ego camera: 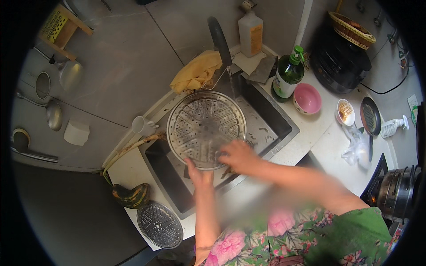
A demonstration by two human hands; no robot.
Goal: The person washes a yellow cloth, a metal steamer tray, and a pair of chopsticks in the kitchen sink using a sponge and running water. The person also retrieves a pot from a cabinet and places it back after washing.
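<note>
A round perforated metal steamer tray [206,123] is held tilted above the kitchen sink [229,183]. My left hand [200,176] grips its near rim, with the thumb on the upper side and the fingers hidden underneath. Over the lower right part of the tray my right hand [240,157] is blurred, its fingers curled against the surface; whether they hold something cannot be seen. Water runs from the dark faucet [219,40] into the basin behind the tray. Dark scraps [263,129] lie on the sink floor to the right.
At the left counter corner rest a second perforated steamer plate [159,225] and a green squash [130,195]. A white cup [143,125] and a yellow cloth [196,71] sit behind the sink. Rightward are a green pump bottle [288,74], a pink bowl [307,98] and a pot [397,193] on the stove.
</note>
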